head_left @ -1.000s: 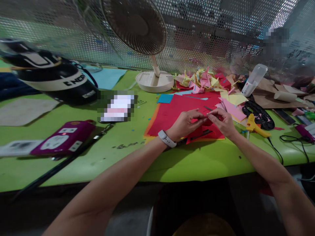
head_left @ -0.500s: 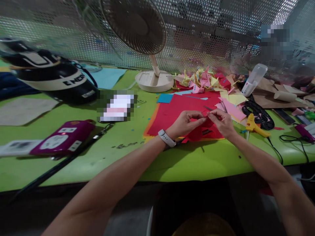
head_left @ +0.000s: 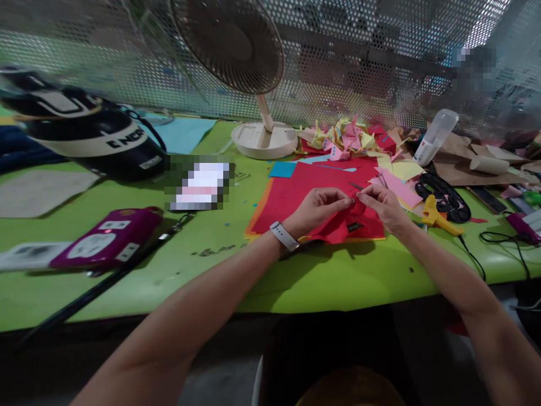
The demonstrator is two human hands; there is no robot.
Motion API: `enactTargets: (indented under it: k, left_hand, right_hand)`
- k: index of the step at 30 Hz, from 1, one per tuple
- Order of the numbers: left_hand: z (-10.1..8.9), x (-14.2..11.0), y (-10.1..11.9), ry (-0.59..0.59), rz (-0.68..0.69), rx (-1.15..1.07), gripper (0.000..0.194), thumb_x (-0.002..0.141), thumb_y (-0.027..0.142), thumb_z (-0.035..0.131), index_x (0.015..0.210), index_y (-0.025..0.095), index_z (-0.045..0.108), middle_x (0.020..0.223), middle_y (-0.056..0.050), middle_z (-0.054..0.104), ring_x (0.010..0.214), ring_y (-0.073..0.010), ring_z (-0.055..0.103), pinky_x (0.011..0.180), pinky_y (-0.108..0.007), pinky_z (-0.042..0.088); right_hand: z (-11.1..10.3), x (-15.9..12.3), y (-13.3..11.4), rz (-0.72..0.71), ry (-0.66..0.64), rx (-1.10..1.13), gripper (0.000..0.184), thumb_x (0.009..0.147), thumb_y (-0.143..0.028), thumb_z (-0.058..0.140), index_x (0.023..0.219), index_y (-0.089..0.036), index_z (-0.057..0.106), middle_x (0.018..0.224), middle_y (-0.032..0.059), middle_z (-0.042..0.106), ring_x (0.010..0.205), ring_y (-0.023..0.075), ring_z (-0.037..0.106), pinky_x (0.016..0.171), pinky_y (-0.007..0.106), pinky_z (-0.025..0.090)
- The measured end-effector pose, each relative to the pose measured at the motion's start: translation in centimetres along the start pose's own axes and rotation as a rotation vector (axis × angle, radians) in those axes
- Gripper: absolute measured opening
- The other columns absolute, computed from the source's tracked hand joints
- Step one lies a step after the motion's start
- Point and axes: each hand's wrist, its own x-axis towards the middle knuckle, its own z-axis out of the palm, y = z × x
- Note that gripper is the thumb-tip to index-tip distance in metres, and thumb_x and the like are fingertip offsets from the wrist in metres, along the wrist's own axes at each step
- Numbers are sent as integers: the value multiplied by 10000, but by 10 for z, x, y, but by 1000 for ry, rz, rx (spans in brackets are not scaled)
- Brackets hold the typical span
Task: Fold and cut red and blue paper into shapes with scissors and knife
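Note:
My left hand [head_left: 323, 210], with a pale watch band on its wrist, is closed in a pinch over a stack of red sheets [head_left: 291, 194]. A small dark spot shows at its fingertips, too small to name. Facing it, a short way apart, my right hand [head_left: 384, 208] also pinches with thumb and finger. Between and below both hands is a red paper piece [head_left: 338, 226], raised and creased, its upper edge at the fingertips. A small dark object [head_left: 355, 226] lies beside it on the red. A thin dark pointed tool [head_left: 355, 185] lies just beyond the fingers.
Folded paper pieces [head_left: 350, 138] heap behind the stack, near a fan [head_left: 265, 138]. To the right lie a yellow glue gun [head_left: 439, 219] with its cord and a black tray [head_left: 443, 197]. On the left are a phone [head_left: 200, 186], a purple power strip [head_left: 105, 239] and a dark bottle [head_left: 97, 135].
My fingertips have drawn slightly apart. The red piece between my hands has shifted and now hangs lower and more creased by my left hand.

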Motion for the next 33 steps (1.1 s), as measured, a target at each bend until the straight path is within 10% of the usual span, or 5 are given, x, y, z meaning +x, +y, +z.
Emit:
enactTargets:
  k: [15, 22, 33]
  left_hand:
    - [-9, 2, 1, -50, -86, -40, 328, 721, 468, 735, 768, 149, 677, 743, -20, 670, 679, -109, 584, 676, -246, 474]
    - [-33, 8, 5, -278, -160, 143, 307, 731, 452, 713, 756, 148, 678, 695, -21, 668, 611, -114, 573, 592, -244, 460]
    - [-31, 7, 8, 168, 693, 950, 176, 912, 277, 555, 948, 275, 727, 1177, -35, 689, 1168, -214, 576, 1056, -478, 393]
  right_hand:
    - [-8, 5, -5, -2, -68, -81, 395, 680, -560, 734, 693, -184, 613, 643, -21, 612, 612, 98, 543, 631, 255, 461]
    - [-15, 11, 2, -86, 133, -141, 413, 739, -596, 669, 699, -189, 618, 635, -14, 600, 601, 111, 556, 610, 261, 467]
    - [-9, 2, -4, -170, 120, -122, 428, 831, -631, 551, 982, -240, 637, 900, 24, 648, 842, 150, 637, 829, 328, 532]
